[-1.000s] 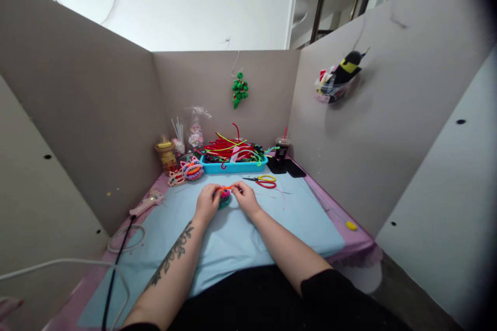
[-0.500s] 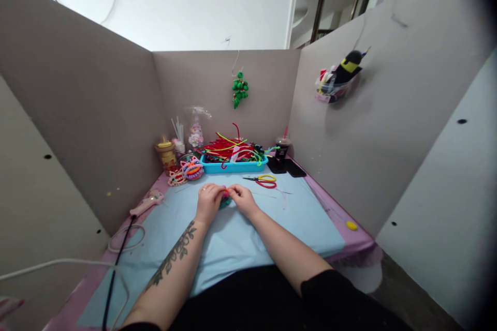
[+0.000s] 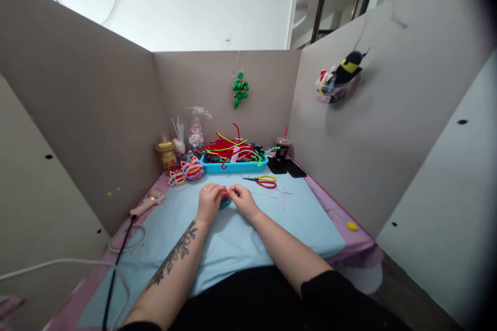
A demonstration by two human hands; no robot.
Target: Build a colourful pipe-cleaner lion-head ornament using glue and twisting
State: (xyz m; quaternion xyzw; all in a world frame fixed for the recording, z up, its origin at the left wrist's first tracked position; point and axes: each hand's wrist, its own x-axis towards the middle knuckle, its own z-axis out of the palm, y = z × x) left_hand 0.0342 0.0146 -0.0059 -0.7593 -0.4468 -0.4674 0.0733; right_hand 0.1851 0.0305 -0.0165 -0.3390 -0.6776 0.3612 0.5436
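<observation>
Between my hands is a small fuzzy pipe-cleaner craft piece [image 3: 224,201], teal below with pink and orange on top. My left hand [image 3: 210,200] is closed on its left side, fingers pinched near the top. From the right, my right hand [image 3: 243,199] pinches the piece at its upper edge. My fingers cover much of it, so its full shape is hidden. Just beyond, to the right, lie scissors [image 3: 264,181] with red and yellow handles. Two finished-looking pipe-cleaner animal faces [image 3: 192,168] sit together behind and to the left.
A blue tray [image 3: 233,167] heaped with red, green and other pipe cleaners stands at the back. A drink cup [image 3: 282,149] and a black phone-like slab [image 3: 295,168] are right of it. At left lies a pink glue gun [image 3: 147,202] with its cord. Grey panels [image 3: 186,83] enclose the table.
Both hands stay in nearly the same place around the craft piece, with only slight finger movement. Nothing else on the table has moved.
</observation>
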